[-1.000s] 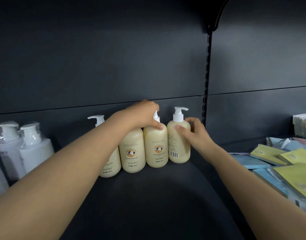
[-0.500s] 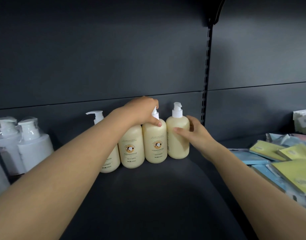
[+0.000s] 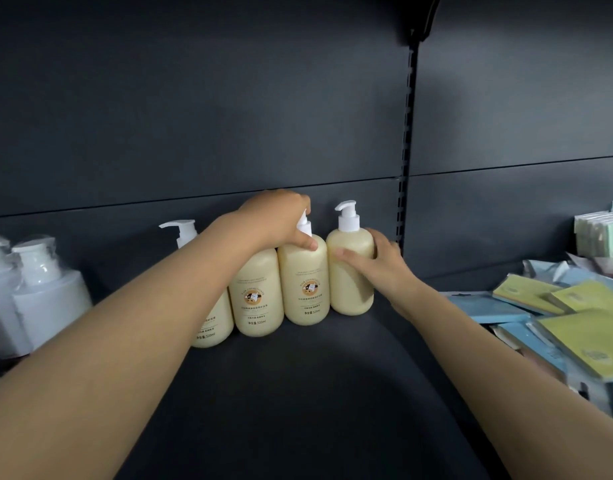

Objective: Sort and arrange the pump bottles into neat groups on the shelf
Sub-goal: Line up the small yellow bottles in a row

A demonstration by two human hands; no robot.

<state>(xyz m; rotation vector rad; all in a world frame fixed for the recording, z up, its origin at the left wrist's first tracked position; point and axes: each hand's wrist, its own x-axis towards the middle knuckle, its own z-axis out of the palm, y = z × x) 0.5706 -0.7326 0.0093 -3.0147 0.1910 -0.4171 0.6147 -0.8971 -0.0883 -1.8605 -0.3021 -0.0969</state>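
Head view: four cream pump bottles stand in a row at the back edge of the shelf (image 3: 298,393), against the back panel, bodies touching or nearly so.

My left hand (image 3: 280,220) sits on top of the third cream bottle (image 3: 306,282). Fingers curled down over its pump head, thumb tip pressed on the bottle's shoulder. Closed grip on the pump; the nozzle itself is mostly hidden under my hand.

My right hand (image 3: 381,261) is wrapped round the fourth cream bottle (image 3: 350,271), the right end of the row. Thumb lies across the front of the body, the other fingers (image 3: 384,242) reach round its right side. Half-closed, clamped on the body. Bottle upright, pump nozzle pointing left, front shows no label.

Second cream bottle (image 3: 254,299) shows a label, its top hidden behind my left wrist. First cream bottle (image 3: 208,327) is mostly behind my left forearm; only its pump and lower body show.

White pump bottles (image 3: 45,289) in plastic wrap stand at the shelf's left edge, apart from the row. Blue and yellow flat packs (image 3: 575,327) are piled at the right edge.
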